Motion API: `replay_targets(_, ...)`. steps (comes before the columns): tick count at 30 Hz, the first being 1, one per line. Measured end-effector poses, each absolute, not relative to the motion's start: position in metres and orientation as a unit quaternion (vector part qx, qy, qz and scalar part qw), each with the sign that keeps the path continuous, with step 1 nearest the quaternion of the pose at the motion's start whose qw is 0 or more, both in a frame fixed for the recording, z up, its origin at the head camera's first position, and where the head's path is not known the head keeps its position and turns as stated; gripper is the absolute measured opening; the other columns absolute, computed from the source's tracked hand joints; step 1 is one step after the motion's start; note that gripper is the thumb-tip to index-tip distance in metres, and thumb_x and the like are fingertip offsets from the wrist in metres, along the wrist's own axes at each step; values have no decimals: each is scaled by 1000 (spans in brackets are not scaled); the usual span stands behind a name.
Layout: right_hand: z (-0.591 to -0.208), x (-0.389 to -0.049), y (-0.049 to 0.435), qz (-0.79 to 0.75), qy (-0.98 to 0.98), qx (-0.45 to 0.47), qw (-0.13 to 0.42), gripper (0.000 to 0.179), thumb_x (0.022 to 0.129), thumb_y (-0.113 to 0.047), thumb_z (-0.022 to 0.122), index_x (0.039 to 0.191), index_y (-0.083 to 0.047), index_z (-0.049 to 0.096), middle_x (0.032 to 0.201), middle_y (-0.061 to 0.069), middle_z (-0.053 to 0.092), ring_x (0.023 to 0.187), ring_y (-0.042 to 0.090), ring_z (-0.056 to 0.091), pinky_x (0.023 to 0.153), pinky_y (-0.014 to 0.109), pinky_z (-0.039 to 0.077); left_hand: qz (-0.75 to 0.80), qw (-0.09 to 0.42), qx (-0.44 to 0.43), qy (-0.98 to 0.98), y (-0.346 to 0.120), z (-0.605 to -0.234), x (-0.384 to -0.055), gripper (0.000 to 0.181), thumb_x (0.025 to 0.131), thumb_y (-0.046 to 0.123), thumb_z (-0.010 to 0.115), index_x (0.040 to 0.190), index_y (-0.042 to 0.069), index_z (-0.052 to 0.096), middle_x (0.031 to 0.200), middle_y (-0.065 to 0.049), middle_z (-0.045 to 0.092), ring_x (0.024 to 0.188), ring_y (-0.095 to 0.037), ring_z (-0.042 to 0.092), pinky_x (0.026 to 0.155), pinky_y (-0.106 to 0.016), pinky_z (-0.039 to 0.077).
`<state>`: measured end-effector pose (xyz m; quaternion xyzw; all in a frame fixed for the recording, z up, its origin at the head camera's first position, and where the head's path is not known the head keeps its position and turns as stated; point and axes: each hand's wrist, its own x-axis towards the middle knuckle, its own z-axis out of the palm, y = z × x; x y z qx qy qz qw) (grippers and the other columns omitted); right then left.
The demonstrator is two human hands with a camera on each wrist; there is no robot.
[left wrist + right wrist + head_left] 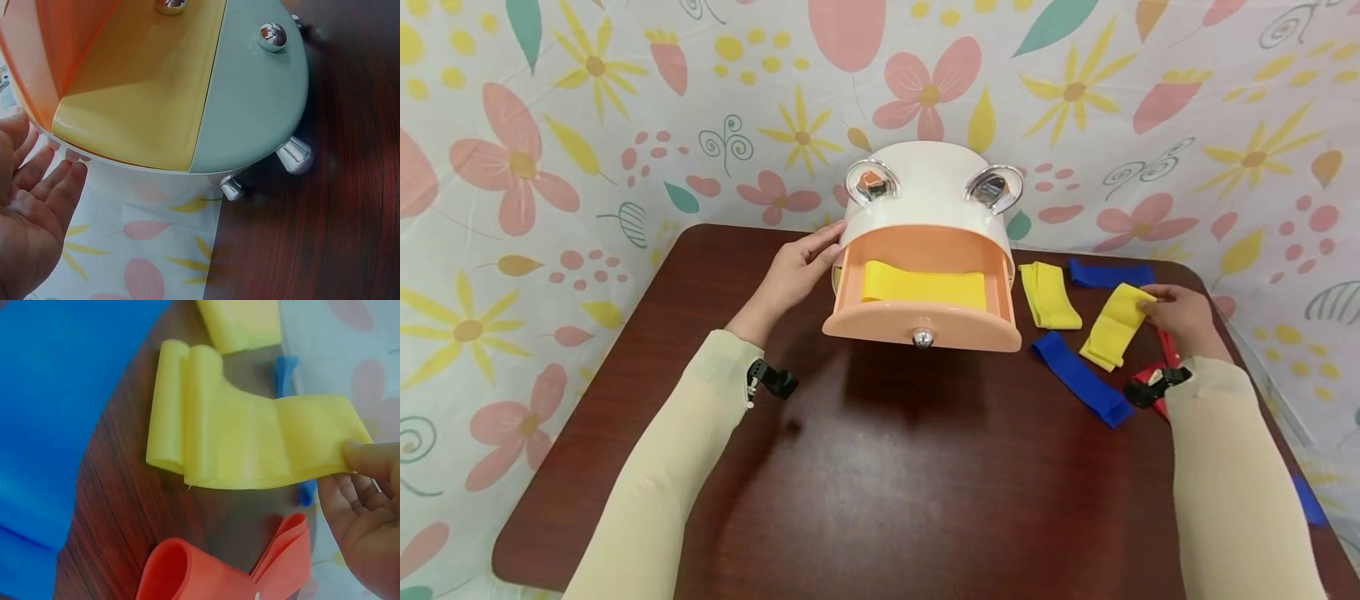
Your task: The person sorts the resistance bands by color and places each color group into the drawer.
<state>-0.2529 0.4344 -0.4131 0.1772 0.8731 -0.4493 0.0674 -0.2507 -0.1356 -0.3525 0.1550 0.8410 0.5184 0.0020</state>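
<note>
A small white cabinet (pixel 925 179) with shiny round eyes stands at the back of the table, its orange drawer (pixel 970 329) pulled out. Inside the drawer lies a folded yellow strip (pixel 925 287). My left hand (pixel 797 271) rests its fairly straight fingers against the cabinet's left side; the left wrist view shows fingertips at its edge, near a yellow drawer front (pixel 144 100) and a green one (pixel 250 94). At the right, my right hand (pixel 1180 315) pinches one end of another folded yellow strip (pixel 250 437) between thumb and fingers. Its far end is looped over.
Beside the cabinet lie another yellow strip (pixel 1049 296), a blue strip (pixel 1082 379) and a second blue strip (pixel 1108 273). Red strips (pixel 200 572) lie by my right wrist. A flowered cloth (pixel 700 100) hangs behind the dark wooden table (pixel 880 500).
</note>
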Motion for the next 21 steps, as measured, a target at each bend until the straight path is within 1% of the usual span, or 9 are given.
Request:
replay_targets(2,-411,-250,431,-451,873,173,63,38,106,-22,53,141,-8,51,76,-37,51,72,-16,56,73,10,55,520,-1,155,840,-135,-352,-250,48,107,25,56,153,15,49,162,-5,46,153,-22,40,126,-41,36)
replay_targets(5,-407,-246,427,-449,876,167,52,50,106,-26,53,149,-1,46,77,-37,50,71,-18,57,72,8,54,521,-5,155,839,-134,-352,-251,48,106,25,57,153,15,50,161,-5,47,153,-22,40,126,-41,36)
replay_targets(11,-399,-237,421,-458,873,166,41,45,106,-27,53,145,-4,49,79,-35,50,70,-17,58,68,7,54,522,2,156,839,-134,-353,-250,48,107,24,56,154,15,49,162,-4,46,154,-22,39,125,-42,37)
replay_targets(14,-394,-232,419,-475,864,163,34,37,105,-29,54,139,-14,55,81,-35,52,72,-17,60,70,7,55,520,2,156,840,-134,-352,-249,48,107,23,55,154,15,48,162,-5,46,154,-23,39,126,-42,36)
replay_targets(15,-392,-231,419,-481,861,163,31,33,105,-29,54,136,-17,56,85,-33,52,73,-17,60,70,7,55,520,1,156,840,-134,-352,-249,48,107,24,55,154,15,49,161,-5,46,154,-23,39,126,-42,36)
replay_targets(16,-390,-229,419,-488,857,161,33,30,105,-30,54,134,-20,57,96,-27,58,73,-17,59,71,6,54,519,0,155,841,-134,-352,-248,48,107,23,56,154,15,49,161,-5,46,154,-23,39,126,-42,36)
replay_targets(18,-387,-225,420,-502,850,157,27,15,105,-29,55,119,-31,60,102,-24,58,73,-16,60,70,6,54,517,-2,156,841,-133,-352,-248,48,107,24,56,154,15,49,161,-5,47,154,-23,39,126,-42,36)
replay_targets(19,-386,-224,420,-510,846,155,24,12,104,-27,56,114,-33,61,103,-22,58,73,-15,61,69,6,54,517,-2,156,842,-133,-353,-249,48,107,24,56,154,15,49,161,-5,47,154,-23,39,126,-42,36)
replay_targets(21,-382,-220,419,-527,836,150,18,15,104,-23,57,105,-37,62,102,-22,60,72,-13,61,67,6,55,514,-2,155,844,-133,-352,-248,48,107,25,56,154,15,49,161,-5,47,154,-23,40,126,-42,36)
